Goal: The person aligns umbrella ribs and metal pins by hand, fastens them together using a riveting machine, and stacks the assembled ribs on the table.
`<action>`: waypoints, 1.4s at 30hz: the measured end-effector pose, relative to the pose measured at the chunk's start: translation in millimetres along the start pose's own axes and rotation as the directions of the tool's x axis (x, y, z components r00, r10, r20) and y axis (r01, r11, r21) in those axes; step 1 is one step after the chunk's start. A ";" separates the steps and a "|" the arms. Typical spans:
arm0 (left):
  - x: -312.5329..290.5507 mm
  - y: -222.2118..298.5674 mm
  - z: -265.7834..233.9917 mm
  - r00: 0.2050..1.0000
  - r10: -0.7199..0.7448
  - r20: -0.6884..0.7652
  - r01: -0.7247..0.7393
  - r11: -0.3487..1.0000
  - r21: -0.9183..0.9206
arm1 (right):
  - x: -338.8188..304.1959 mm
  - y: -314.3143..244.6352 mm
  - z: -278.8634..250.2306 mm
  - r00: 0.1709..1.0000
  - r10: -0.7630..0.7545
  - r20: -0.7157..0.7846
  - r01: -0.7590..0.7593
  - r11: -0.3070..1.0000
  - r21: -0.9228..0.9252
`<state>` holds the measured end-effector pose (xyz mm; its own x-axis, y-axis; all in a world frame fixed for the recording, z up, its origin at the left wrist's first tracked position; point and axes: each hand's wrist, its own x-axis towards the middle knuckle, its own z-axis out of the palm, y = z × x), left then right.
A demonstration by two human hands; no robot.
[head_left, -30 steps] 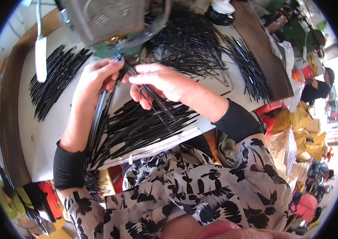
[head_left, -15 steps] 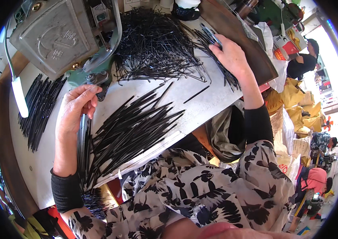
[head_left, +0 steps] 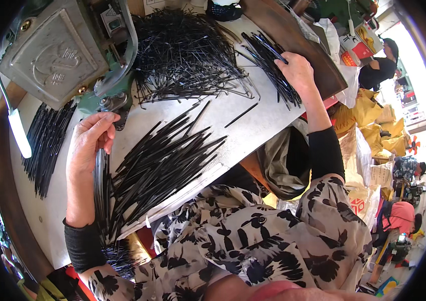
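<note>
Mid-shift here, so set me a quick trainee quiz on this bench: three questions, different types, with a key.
1. Which of the person's hands is at the bundle of straight, thin black rods on the picture's right?

2. True or false: the grey, raised-pattern metal machine cover is to the right of the tangled heap of thin black wires in the picture.

3. Where does the lone straight black rod lie?
A) On the machine cover
B) On the flat white tabletop
C) On top of the tangled heap

Key:
1. The bare right hand.
2. False; the cover is to the left of the heap.
3. B
</note>
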<state>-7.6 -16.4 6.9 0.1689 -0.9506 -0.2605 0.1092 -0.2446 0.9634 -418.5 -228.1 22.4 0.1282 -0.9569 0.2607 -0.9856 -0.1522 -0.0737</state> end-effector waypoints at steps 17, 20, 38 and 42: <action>2.2 -4.3 -1.8 1.000 0.009 -0.010 -0.009 1.000 0.030 | -7.7 0.4 23.8 0.952 -0.229 -0.204 0.207 0.970 -0.125; 2.1 -3.2 -1.6 1.000 0.017 -0.004 -0.016 0.999 0.037 | -2.1 19.2 31.4 0.918 -0.274 -0.287 0.236 0.959 -0.159; 2.9 -2.5 0.4 0.999 0.020 0.030 -0.024 0.991 0.132 | 4.0 33.9 48.8 0.925 -0.340 -0.166 0.268 0.898 -0.349; -6.1 -0.2 14.6 0.997 0.038 0.067 -0.063 0.905 0.421 | -2.4 9.9 36.8 0.895 -0.367 -0.252 0.290 0.910 -0.296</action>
<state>-22.9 -13.4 9.3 0.1065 -0.9700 -0.2185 -0.3240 -0.2416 0.9147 -424.5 -236.4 -14.3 0.4489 -0.7382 0.5035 -0.8925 -0.3425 0.2936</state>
